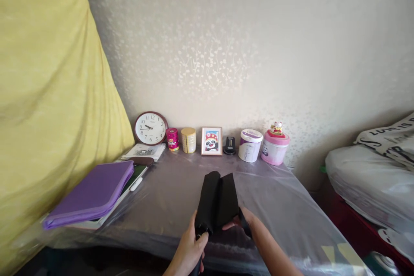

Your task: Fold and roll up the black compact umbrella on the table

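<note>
A black folding umbrella (207, 200) is held over the near edge of the table, its rolled cloth pointing away from me. My left hand (193, 246) wraps round its handle at the lower end, thumb on top. On the other side, my right hand (241, 220) grips a loose flap of the umbrella's cloth, spread to the right of the roll. Some of the right fingers show beneath the flap; the others are hidden. A black strap hangs by the right wrist.
Along the wall stand a clock (150, 128), a magenta can (172, 140), a yellow-lidded jar (189, 141), a panda picture frame (211, 148), a small black device (229, 145) and two tubs (250, 148). A purple folder (93, 189) lies left. The table (274, 207) has a plastic cover.
</note>
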A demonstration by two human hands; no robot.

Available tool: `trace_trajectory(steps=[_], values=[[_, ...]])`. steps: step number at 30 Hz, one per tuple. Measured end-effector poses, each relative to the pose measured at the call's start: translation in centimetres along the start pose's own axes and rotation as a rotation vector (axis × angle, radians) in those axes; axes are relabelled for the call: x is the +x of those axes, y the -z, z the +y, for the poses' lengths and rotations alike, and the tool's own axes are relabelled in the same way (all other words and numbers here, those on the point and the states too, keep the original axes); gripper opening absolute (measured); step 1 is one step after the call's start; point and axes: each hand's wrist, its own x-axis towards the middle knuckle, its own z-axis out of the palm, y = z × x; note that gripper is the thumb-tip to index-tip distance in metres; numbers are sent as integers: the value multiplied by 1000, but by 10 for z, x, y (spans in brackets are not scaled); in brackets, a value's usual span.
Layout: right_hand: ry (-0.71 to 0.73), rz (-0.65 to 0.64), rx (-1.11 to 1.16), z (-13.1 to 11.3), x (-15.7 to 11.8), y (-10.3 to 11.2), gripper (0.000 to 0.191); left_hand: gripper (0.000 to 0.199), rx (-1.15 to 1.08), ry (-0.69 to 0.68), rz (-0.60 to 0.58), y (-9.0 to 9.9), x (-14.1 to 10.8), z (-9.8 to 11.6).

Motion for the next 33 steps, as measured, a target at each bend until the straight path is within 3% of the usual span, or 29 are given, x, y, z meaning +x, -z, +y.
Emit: trace_trajectory(steps=[2,4,7,9,11,14,16,19,23,27,30,33], values=[[-63,-122,-11,-2,4,18,21,75,82,-22,11,-2,0,0],[-52,-97,-60,-7,13,38,14,75,152,-29,12,-3,-1,1],[77,254,-339,-25,24,55,21,72,300,-26,35,-4,-1,1],[259,392,-440,-39,23,49,23,71,421,-46,79,-6,1,-2],[440,261,-494,-51,16,31,25,70,532,-61,116,-8,4,-5],[679,-108,-594,-54,4,-5,30,69,638,-31,119,-10,6,-5],[736,-207,-676,-47,6,-23,29,69,674,0,101,-11,6,-1],[734,-187,-762,-32,29,-30,30,68,726,41,86,-11,4,6],[694,-141,-828,-22,74,-26,32,68,744,102,77,-11,5,9],[548,-88,-832,-24,108,-24,29,69,733,126,69,-10,6,7],[422,22,-827,-24,121,-18,29,68,717,107,63,-9,5,6],[322,208,-819,-20,116,5,30,66,691,77,78,-8,3,5]])
